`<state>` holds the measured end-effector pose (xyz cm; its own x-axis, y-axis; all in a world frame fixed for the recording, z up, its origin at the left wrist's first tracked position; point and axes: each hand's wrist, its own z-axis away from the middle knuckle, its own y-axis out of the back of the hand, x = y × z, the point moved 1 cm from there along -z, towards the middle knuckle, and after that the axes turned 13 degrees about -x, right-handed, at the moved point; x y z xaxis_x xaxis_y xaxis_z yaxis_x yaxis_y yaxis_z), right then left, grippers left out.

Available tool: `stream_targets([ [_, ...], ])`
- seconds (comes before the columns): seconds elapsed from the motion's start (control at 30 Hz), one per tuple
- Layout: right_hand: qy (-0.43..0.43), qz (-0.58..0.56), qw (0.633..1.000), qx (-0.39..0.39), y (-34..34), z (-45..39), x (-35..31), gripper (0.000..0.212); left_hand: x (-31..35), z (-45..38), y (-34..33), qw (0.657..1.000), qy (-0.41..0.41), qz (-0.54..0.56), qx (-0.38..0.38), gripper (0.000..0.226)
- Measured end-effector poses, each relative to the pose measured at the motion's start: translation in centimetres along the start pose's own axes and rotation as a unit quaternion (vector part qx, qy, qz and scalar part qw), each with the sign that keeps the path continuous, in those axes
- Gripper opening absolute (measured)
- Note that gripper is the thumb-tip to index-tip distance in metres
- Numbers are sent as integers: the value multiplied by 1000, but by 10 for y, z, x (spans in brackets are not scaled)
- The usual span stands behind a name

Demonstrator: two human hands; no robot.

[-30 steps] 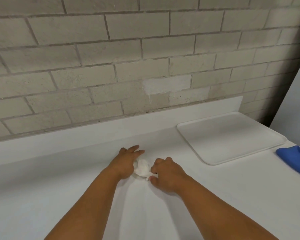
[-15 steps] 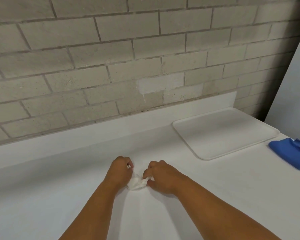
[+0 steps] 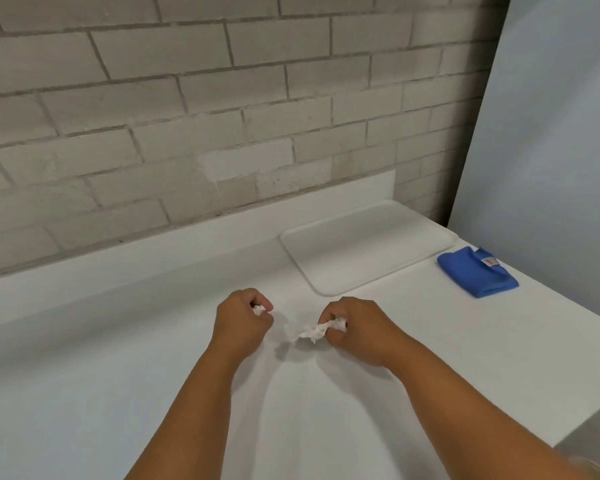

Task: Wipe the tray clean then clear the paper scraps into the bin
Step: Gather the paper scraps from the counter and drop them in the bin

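Hands are positioned over the middle of the white counter (image 3: 84,375), a short gap apart, both forearms reaching in from the near edge. Left hand (image 3: 243,322) is curled into a fist and pinches a small white paper scrap (image 3: 258,309) between thumb and forefinger; only a small part of that scrap shows. Right hand (image 3: 359,329) is likewise curled and grips a larger crumpled paper scrap (image 3: 317,330), which sticks out of the fingers toward the left hand and hangs just above or on the counter surface; contact cannot be determined. White tray (image 3: 368,247), rectangular with rounded corners and a low raised rim, lies flat toward the far right corner of the counter, close to the low white backsplash (image 3: 187,251), well apart from both hands. Blue cloth (image 3: 477,273), folded, lies just beside the tray's right end, near the right edge of the counter. Cloth carries a small white sewn label (image 3: 489,261) with a red mark; the mark is too small to read. Grey brick wall (image 3: 222,98) stands behind the backsplash, and a pale panel (image 3: 551,133) rises at the right.
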<state>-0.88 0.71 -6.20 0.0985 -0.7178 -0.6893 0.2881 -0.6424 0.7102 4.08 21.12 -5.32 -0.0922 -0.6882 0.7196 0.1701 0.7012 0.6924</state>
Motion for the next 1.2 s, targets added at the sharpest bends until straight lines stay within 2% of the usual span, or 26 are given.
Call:
stream_targets([
  [0.37,-80,-68,990,90,66,143,91,17,141,57,-140,987,-56,62,-138,19],
  [0.7,-192,-91,950,230,109,287,189,21,245,103,-278,940,-179,26,-290,13],
  [1.0,-319,-82,919,216,103,358,273,13,283,129,-385,893,-232,-44,-384,10],
  [1.1,-368,-80,908,186,91,369,300,12,281,130,-414,884,-215,-69,-408,12],
  [1.2,-419,-112,886,161,71,373,328,10,269,127,-447,877,-153,-73,-449,18],
])
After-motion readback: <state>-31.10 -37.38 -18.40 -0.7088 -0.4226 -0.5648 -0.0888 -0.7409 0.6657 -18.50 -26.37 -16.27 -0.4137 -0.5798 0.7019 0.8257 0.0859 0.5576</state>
